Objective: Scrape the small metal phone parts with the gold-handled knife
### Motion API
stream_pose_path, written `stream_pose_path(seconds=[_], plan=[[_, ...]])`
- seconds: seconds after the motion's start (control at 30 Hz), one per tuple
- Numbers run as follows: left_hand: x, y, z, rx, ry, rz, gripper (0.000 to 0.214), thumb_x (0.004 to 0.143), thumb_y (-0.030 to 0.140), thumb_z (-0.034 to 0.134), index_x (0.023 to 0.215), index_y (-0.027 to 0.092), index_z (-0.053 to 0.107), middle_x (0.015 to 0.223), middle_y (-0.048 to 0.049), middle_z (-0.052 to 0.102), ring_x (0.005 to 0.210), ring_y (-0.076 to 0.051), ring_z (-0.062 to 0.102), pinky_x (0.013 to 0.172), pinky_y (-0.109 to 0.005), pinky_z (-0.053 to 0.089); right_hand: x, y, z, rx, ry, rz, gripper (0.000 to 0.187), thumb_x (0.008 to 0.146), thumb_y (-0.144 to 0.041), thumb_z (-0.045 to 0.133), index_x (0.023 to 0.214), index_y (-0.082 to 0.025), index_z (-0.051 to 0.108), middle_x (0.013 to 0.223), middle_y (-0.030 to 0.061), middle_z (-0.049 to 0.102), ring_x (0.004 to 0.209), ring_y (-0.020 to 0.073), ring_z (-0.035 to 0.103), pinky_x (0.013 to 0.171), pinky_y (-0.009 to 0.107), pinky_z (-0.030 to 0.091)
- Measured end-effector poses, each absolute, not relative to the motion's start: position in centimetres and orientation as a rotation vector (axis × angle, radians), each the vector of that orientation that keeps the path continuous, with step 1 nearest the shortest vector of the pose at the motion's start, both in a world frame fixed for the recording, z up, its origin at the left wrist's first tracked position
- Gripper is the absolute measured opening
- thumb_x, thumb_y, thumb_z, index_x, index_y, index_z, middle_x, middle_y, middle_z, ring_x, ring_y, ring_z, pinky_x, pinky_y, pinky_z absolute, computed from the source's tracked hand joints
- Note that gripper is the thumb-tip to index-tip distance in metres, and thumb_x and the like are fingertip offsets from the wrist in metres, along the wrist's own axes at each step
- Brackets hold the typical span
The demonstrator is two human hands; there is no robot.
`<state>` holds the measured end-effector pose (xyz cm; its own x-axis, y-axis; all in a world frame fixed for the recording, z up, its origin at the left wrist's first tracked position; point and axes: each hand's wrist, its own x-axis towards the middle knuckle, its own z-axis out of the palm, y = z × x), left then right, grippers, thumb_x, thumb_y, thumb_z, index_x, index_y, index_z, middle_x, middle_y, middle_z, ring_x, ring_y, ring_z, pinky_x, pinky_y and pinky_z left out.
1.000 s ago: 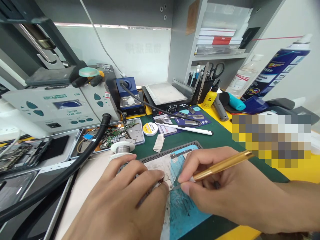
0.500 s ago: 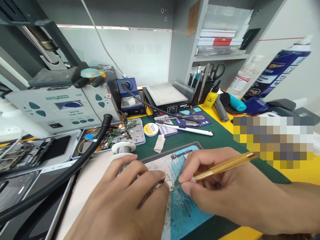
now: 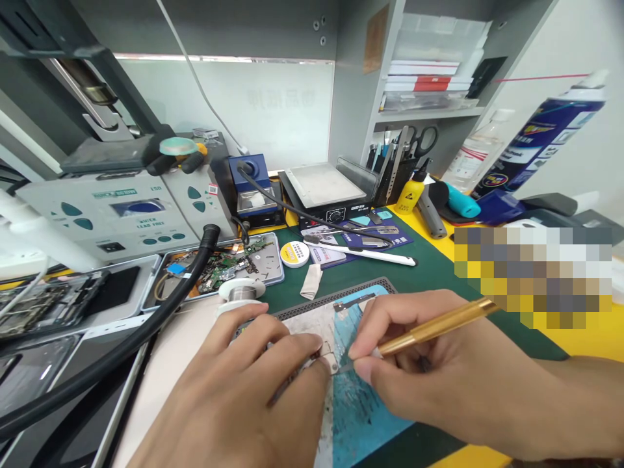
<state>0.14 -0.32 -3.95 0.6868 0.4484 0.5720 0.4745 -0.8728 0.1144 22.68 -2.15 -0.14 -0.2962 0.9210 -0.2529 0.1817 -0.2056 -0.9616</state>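
My left hand (image 3: 244,390) is bent over a small phone circuit board (image 3: 330,356), pinning it on the mat. Most of the board is hidden under the fingers; a pale metallic corner shows by the thumb and index fingertips. In a pen-like pinch, my right hand (image 3: 433,364) grips a craft knife with a gold handle (image 3: 429,329). Its thin blade (image 3: 345,368) points left, the tip at or very near the board's corner; contact is too small to tell. Beneath both hands lies a worn blue and grey work mat (image 3: 370,422).
A solder spool (image 3: 241,292) stands just beyond my left hand. Behind are a round tin (image 3: 294,253), a white pen-like tool (image 3: 370,252) and a hot plate (image 3: 331,185). A black hose (image 3: 160,318) crosses the left side, near a tray of boards (image 3: 280,270).
The blade tip has shifted very slightly at the board's corner. Both hands keep nearly the same place and grip.
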Motion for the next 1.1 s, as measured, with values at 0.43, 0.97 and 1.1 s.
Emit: stream_pose_path(seconds=[0.43,0.97,1.1], plan=[[0.5,-1.0,-3.6,-2.86,-0.833,-0.947,0.017,0.099,0.029,0.057,0.089,0.024,0.07,0.105,0.0094,0.075,0.088,-0.012,0.063,0.106,-0.035,0.035,22.7,-2.5,-0.2,-1.337,-1.49,1.512,0.014,0.07,-0.007,0.069,0.069,-0.018,0.062,0.053,-0.0071,0.048,0.046,0.0051,0.033,0.04,0.017,0.026],[0.2,-1.2,-3.5,-2.894,-0.967,-0.935,0.007,0.093,0.026,0.064,0.089,0.025,0.07,0.103,0.0084,0.075,0.089,-0.013,0.062,0.107,-0.036,0.035,22.6,-2.5,-0.4,-1.334,-1.515,1.47,0.012,0.07,-0.007,0.068,0.069,-0.017,0.062,0.054,-0.0066,0.051,0.047,0.0048,0.035,0.041,0.016,0.027],[0.2,-1.3,-3.5,-2.878,-0.912,-0.938,0.009,0.093,0.024,0.062,0.092,0.026,0.071,0.104,0.0082,0.075,0.088,-0.013,0.062,0.106,-0.036,0.035,22.6,-2.5,-0.4,-1.35,-1.501,1.464,0.01,0.071,-0.009,0.068,0.07,-0.017,0.063,0.054,-0.0062,0.051,0.046,0.0051,0.035,0.041,0.016,0.027]])
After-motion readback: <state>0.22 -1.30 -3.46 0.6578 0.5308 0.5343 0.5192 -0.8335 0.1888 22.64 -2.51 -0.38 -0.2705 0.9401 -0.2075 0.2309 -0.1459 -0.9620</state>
